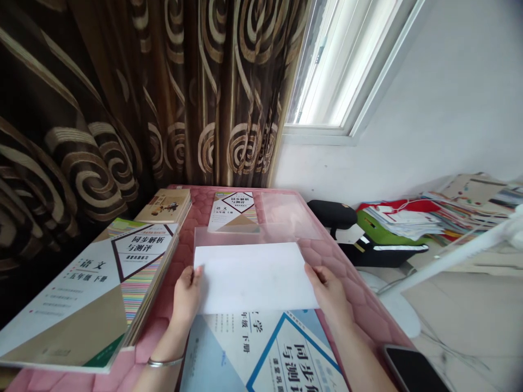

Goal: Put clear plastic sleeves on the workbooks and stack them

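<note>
At far left on the pink-quilted worktop [318, 249], I see a stack of workbooks [81, 294], with a tan-covered book [165, 206] just beyond it. Next comes the left hand [186, 296], a silver bangle [165, 362] at its wrist. Its fingers [198, 274] are drawn together on the left edge of a white sheet [253, 277], the thumb on top. The sheet lies level between the 2 hands, above the far part of a blue workbook [261, 354]. A clear plastic cover [245, 234] shows past the sheet's far edge; from here I cannot tell whether the sheet is inside it. Farther back lies another workbook [232, 209], and to its right a clear plastic sheet [288, 209]. The right hand [333, 296] grips the white sheet's right edge, thumb on top, its other fingers partly hidden from me. Beyond the worktop's right side, I make out a closed black case [332, 213], its contents out of my sight, then a green holder [378, 231] with loose papers [402, 218] over it, a dark-screened phone [414, 370] at lower right, and a white lamp arm [445, 258].
</note>
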{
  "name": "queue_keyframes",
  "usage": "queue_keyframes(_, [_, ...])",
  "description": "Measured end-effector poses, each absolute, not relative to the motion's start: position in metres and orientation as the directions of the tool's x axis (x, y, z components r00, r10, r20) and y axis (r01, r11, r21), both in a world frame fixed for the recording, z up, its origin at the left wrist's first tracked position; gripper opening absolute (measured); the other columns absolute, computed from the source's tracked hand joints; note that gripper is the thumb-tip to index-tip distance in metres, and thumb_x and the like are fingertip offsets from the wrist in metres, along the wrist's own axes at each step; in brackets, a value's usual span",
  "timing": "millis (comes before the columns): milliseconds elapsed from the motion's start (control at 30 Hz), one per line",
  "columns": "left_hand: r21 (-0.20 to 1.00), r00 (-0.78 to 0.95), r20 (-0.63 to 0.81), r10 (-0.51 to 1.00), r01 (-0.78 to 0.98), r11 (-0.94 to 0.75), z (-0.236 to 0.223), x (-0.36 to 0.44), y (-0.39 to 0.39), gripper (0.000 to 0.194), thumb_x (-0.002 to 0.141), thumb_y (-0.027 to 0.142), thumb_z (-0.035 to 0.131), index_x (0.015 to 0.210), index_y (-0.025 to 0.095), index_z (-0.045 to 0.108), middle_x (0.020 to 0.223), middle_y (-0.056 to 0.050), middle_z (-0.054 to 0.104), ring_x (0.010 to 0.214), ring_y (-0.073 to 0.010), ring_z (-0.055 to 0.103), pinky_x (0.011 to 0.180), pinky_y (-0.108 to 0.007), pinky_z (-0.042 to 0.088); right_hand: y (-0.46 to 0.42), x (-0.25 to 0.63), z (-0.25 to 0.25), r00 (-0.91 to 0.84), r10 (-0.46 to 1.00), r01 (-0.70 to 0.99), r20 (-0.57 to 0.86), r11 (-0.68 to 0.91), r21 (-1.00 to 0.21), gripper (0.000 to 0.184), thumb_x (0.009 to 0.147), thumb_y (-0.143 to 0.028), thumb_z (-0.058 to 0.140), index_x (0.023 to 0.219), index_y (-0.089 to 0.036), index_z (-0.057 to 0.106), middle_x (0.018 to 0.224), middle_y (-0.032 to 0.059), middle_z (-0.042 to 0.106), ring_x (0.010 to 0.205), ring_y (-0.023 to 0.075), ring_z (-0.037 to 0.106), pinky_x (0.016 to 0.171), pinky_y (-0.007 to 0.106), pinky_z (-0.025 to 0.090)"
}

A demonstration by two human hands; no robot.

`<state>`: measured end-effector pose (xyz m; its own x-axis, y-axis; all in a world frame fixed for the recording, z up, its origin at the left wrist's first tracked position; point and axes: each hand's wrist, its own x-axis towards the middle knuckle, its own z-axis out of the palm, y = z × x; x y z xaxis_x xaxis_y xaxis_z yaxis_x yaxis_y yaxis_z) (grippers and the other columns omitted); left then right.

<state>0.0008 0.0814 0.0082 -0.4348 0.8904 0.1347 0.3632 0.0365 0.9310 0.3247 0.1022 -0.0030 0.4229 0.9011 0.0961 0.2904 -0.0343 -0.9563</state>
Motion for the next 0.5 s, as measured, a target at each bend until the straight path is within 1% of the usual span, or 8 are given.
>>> queue_keyframes(100, [0.936, -0.433, 0.128, 0.892, 0.351, 0.036, 0.009, 0.001, 0.081, 0.047, 0.073, 0.065, 0.047, 0.065, 0.018, 0.049, 0.056, 0.004, 0.043, 0.058, -0.0115, 0.038, 0.055, -0.023, 0.033, 0.100, 0.324, 0.001, 0.477, 0.875, 0.265, 0.084, -0.052, -0.963, 0.044, 0.065, -0.062, 0.063, 0.073, -0.019, 0.058, 0.063, 0.0034, 0.065, 0.056, 0.0190, 0.059, 0.047, 0.027, 0.044])
queue_keyframes(167, [0.943, -0.437, 0.120, 0.891, 0.332, 0.035, 0.009, 0.002, 0.081, 0.049, 0.071, 0.067, 0.048, 0.064, 0.018, 0.049, 0.056, 0.004, 0.043, 0.058, -0.0116, 0.038, 0.055, -0.023, 0.033, 0.100, 0.324, 0.003, 0.490, 0.867, 0.302, 0.091, -0.071, -0.951, 0.044, 0.064, -0.062, 0.063, 0.071, -0.019, 0.058, 0.061, 0.0030, 0.064, 0.056, 0.0187, 0.058, 0.047, 0.027, 0.044])
queue_keyframes(233, [0.952, -0.441, 0.112, 0.890, 0.305, 0.032, 0.011, 0.002, 0.081, 0.050, 0.069, 0.069, 0.049, 0.064, 0.019, 0.049, 0.056, 0.005, 0.042, 0.057, -0.0113, 0.037, 0.054, -0.023, 0.032, 0.100, 0.323, 0.004, 0.450, 0.887, 0.359, 0.102, -0.075, -0.930, 0.043, 0.067, -0.063, 0.060, 0.066, -0.019, 0.059, 0.059, 0.0030, 0.063, 0.056, 0.0190, 0.057, 0.046, 0.027, 0.042])
queue_keyframes(300, [0.959, -0.439, 0.100, 0.893, 0.282, 0.032, 0.012, 0.003, 0.081, 0.051, 0.068, 0.070, 0.050, 0.063, 0.019, 0.048, 0.056, 0.005, 0.041, 0.057, -0.0111, 0.037, 0.054, -0.023, 0.031, 0.102, 0.323, 0.005, 0.403, 0.909, 0.375, 0.104, -0.061, -0.925, 0.043, 0.068, -0.062, 0.058, 0.063, -0.020, 0.062, 0.060, 0.0037, 0.064, 0.057, 0.0198, 0.058, 0.046, 0.027, 0.041])
queue_keyframes(400, [0.961, -0.426, 0.092, 0.900, 0.273, 0.031, 0.012, 0.002, 0.081, 0.051, 0.069, 0.070, 0.049, 0.064, 0.019, 0.049, 0.057, 0.004, 0.043, 0.058, -0.0114, 0.038, 0.055, -0.023, 0.032, 0.107, 0.323, 0.004, 0.387, 0.918, 0.316, 0.083, -0.048, -0.948, 0.042, 0.066, -0.060, 0.061, 0.068, -0.019, 0.069, 0.065, 0.0046, 0.067, 0.060, 0.0207, 0.059, 0.049, 0.028, 0.042])
queue_keyframes(500, [0.959, -0.417, 0.100, 0.904, 0.282, 0.023, 0.010, 0.001, 0.081, 0.050, 0.071, 0.068, 0.049, 0.066, 0.018, 0.050, 0.059, 0.004, 0.044, 0.060, -0.0119, 0.039, 0.056, -0.023, 0.033, 0.110, 0.322, 0.004, 0.378, 0.923, 0.261, 0.066, -0.038, -0.965, 0.043, 0.064, -0.059, 0.064, 0.073, -0.017, 0.071, 0.067, 0.0047, 0.068, 0.060, 0.0202, 0.058, 0.051, 0.029, 0.044])
